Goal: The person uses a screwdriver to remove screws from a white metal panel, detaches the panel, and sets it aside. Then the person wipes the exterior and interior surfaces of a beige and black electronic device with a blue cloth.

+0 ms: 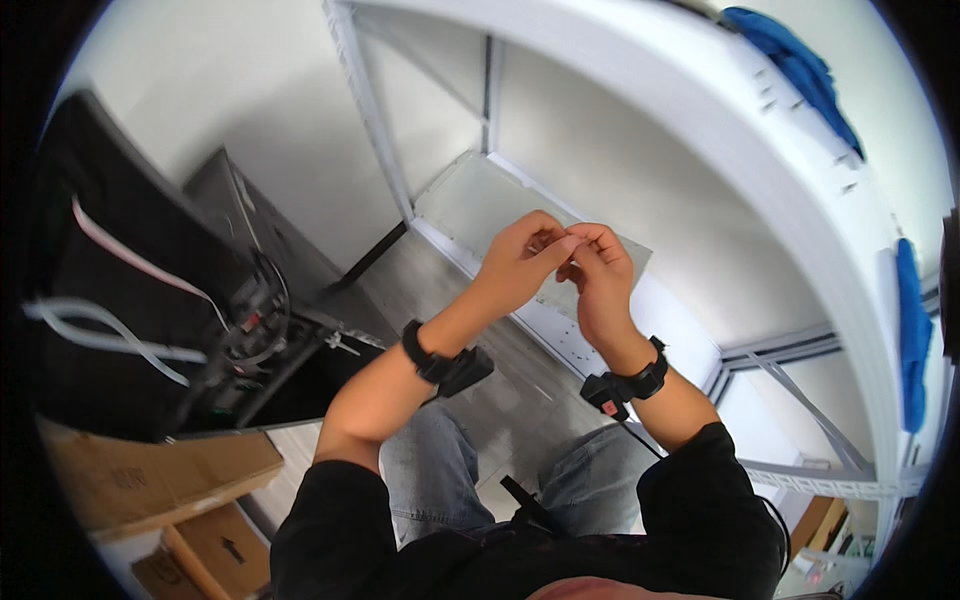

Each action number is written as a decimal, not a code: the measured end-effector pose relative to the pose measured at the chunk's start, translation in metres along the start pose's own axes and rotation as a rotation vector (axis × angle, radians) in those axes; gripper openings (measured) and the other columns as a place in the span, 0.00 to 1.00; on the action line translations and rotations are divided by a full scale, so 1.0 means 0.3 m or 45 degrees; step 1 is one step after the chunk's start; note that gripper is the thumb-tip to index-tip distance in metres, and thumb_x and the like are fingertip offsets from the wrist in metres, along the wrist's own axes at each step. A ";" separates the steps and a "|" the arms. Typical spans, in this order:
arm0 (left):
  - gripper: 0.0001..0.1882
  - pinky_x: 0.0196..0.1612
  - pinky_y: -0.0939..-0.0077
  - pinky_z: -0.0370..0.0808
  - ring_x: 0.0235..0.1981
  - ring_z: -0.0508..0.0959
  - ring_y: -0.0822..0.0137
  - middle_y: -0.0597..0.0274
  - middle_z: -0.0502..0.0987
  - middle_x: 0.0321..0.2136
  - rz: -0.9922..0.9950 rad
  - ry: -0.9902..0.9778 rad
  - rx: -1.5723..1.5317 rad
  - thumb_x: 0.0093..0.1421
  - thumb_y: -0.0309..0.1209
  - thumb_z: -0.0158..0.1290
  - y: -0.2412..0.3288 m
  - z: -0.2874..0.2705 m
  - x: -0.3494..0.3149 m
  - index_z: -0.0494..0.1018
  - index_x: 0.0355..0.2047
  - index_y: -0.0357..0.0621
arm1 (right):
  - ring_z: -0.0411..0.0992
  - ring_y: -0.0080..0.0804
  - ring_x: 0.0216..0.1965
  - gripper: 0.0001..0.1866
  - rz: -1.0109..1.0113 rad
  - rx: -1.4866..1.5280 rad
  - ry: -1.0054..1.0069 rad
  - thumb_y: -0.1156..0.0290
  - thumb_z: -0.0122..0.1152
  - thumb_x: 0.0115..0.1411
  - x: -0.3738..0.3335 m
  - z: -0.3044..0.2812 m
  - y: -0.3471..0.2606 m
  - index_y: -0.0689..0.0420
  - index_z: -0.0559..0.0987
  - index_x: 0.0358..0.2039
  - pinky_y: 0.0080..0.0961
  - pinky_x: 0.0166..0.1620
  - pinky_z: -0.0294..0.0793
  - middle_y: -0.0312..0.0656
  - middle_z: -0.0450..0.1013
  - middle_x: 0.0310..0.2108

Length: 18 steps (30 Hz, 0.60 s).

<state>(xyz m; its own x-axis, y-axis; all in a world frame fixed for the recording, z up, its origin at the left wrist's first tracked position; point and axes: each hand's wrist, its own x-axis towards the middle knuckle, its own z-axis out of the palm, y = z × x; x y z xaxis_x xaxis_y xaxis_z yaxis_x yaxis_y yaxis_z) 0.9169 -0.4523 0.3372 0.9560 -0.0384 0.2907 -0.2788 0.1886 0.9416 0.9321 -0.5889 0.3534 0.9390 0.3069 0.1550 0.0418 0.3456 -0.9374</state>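
Observation:
My left hand (518, 262) and my right hand (603, 275) meet in front of me, their fingertips pinched together. Whatever sits between the fingers, if anything, is too small or hidden to make out. Both hands are raised over a pale shelf board (465, 205) of a white metal rack (640, 75). A black strap with a small device circles each wrist: the left wrist device (463, 370) and the right wrist device (607, 396), from which a thin cable runs.
On the left stands an opened black machine (110, 290) with ribbon cables and wiring. Cardboard boxes (170, 480) are stacked below it. Blue cloths (800, 65) hang at the rack's upper right. Grey wood-pattern floor (490, 385) shows between the rack and my knees.

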 end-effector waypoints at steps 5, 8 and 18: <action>0.10 0.35 0.81 0.70 0.31 0.71 0.77 0.66 0.72 0.30 0.052 -0.011 -0.226 0.59 0.28 0.55 0.482 0.160 -0.024 0.69 0.39 0.40 | 0.68 0.24 0.33 0.08 -0.122 -0.047 0.005 0.80 0.52 0.60 -0.178 0.149 -0.463 0.60 0.71 0.40 0.21 0.35 0.70 0.37 0.70 0.33; 0.09 0.37 0.80 0.70 0.33 0.72 0.77 0.66 0.73 0.31 -0.031 -0.115 -0.359 0.59 0.27 0.54 0.688 0.325 0.030 0.69 0.39 0.40 | 0.66 0.18 0.35 0.11 -0.194 -0.033 0.138 0.84 0.55 0.58 -0.264 0.121 -0.744 0.59 0.71 0.41 0.18 0.37 0.69 0.33 0.68 0.34; 0.18 0.46 0.71 0.73 0.47 0.73 0.62 0.54 0.71 0.45 -0.240 -0.504 0.275 0.57 0.30 0.56 0.838 0.929 0.207 0.68 0.46 0.38 | 0.68 0.20 0.34 0.15 -0.220 -0.852 0.858 0.80 0.62 0.52 -0.454 -0.451 -1.315 0.57 0.74 0.42 0.18 0.37 0.69 0.32 0.70 0.32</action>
<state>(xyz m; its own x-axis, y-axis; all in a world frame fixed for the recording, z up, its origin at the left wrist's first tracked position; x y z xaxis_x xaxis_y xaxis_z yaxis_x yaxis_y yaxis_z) 0.8808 -0.6808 0.6392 0.8953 -0.4306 0.1143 -0.1566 -0.0640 0.9856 0.8339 -0.8870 0.6599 0.8918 -0.3461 0.2914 0.1879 -0.3024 -0.9345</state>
